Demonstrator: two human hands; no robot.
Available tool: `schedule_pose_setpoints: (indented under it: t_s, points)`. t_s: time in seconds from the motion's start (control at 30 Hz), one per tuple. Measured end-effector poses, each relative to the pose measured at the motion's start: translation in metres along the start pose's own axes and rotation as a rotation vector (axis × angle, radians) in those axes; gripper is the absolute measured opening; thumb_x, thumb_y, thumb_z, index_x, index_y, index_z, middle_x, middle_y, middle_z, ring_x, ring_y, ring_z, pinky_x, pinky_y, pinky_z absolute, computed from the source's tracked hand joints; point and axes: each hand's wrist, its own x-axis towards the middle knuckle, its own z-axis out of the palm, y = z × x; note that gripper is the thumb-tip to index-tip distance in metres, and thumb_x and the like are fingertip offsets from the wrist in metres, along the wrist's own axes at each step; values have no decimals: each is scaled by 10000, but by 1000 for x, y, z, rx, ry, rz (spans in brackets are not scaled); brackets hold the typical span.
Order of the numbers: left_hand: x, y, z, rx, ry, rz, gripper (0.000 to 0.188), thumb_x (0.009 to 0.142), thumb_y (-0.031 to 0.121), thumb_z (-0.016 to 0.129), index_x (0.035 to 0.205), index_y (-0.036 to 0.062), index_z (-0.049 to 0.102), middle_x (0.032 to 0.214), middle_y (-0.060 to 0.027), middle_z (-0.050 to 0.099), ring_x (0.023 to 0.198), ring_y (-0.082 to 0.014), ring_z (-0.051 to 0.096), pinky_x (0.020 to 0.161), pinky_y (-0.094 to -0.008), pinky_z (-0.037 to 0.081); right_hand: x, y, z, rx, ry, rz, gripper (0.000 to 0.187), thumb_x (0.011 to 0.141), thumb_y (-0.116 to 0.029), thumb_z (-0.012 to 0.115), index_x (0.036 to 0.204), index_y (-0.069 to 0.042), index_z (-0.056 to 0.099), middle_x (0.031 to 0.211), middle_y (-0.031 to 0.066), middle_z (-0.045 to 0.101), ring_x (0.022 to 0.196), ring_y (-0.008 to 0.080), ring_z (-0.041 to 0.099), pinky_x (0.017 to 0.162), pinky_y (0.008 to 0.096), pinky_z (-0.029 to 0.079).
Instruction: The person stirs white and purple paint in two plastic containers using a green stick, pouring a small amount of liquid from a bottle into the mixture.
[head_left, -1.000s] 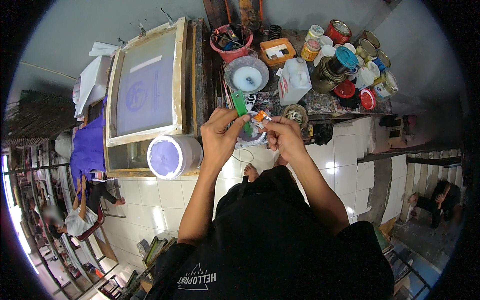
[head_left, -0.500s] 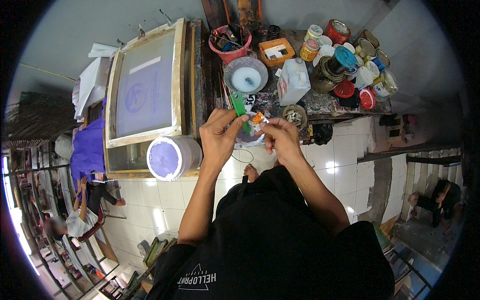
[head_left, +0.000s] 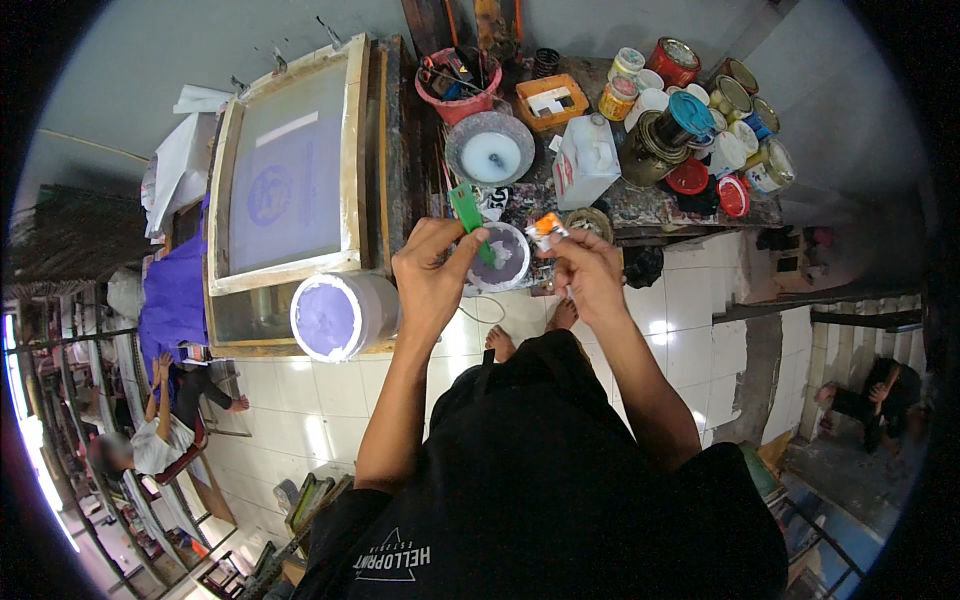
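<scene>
In the head view, the left hand [head_left: 430, 268] is grasping a flat green tool [head_left: 464, 206] between its fingers, and the lower end of this tool is pointing over a round purple-stained container [head_left: 517, 246]; if it is touching the inside, I cannot tell. The right hand [head_left: 586, 268] is pinching a small orange and white packet [head_left: 546, 230] just beside the container, while a whitish jug [head_left: 587, 168] is standing farther back on the tabletop [head_left: 640, 208].
</scene>
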Motion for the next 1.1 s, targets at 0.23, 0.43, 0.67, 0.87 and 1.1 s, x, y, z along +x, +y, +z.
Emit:
schedule_pose_setpoints:
  t_s: [0.23,0.43,0.67,0.87,1.1]
  points:
    - [-6,-15,0,-5,-1,-5,159,869,72,826,978,-37,786,871,-115,730,819,-184,636,746,-317,498,17,-18,-71,-301,172,-198,229,953,-156,764,1048,-1,625,853,102,735,549,81,586,433,248,415]
    - [-7,-13,1,7,-21,7,160,881,86,822,986,-32,790,875,-111,730,841,-179,635,770,-315,495,31,-11,-98,-759,268,-536,146,952,-123,737,1010,-3,676,857,86,733,680,145,676,591,308,517]
    - [-5,-10,3,13,-40,20,151,873,68,812,955,-50,766,877,-118,722,852,-192,634,771,-325,495,57,6,-118,-1139,130,-761,103,919,-56,686,1017,-33,711,1001,153,728,899,328,729,802,387,560]
    - [-5,-5,1,28,-38,8,158,876,77,809,963,-49,770,879,-120,718,850,-202,630,780,-325,491,59,6,-120,-1108,62,-771,90,935,-53,689,1017,-24,715,975,144,731,830,280,722,747,371,557]
    - [-6,-2,0,11,-24,-9,166,869,75,816,974,-47,777,892,-126,719,854,-199,633,782,-330,493,61,6,-125,-928,166,-422,135,964,-148,748,1029,-30,738,890,96,726,708,127,673,616,296,534]
